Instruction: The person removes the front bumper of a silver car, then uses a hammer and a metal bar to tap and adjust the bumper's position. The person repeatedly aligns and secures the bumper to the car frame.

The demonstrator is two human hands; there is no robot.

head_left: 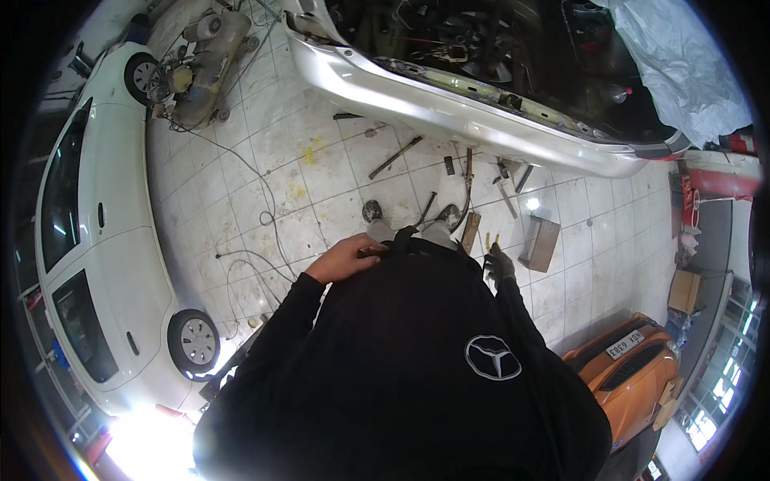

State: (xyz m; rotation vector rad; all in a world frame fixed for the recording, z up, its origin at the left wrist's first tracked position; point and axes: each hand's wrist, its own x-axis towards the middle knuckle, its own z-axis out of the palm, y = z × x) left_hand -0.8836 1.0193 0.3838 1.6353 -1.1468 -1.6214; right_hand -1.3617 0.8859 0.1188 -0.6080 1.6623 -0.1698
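My bare left hand [346, 258] is at my waist, its fingers loosely bent beside the hem of my black top and a black strap [403, 236]. Nothing shows between its thumb and fingers. On my right side, my right hand [500, 265] wears a dark grey glove and is closed. Two yellow handles of what look like pliers [492, 240] stick out past its fingers; the tool's other end is hidden. Beyond my shoes [448, 216] is a silver-white car body [449, 112] with its bumper toward me and its rear opening uncovered.
A hammer [503, 170], metal bars [395, 157], a wood block [471, 232] and a brown box [541, 244] lie on the tiled floor [337, 192]. A white car [120, 232] stands left, with a hose [269, 192] and compressor [204, 68]; an orange bumper [634, 377] is at right.
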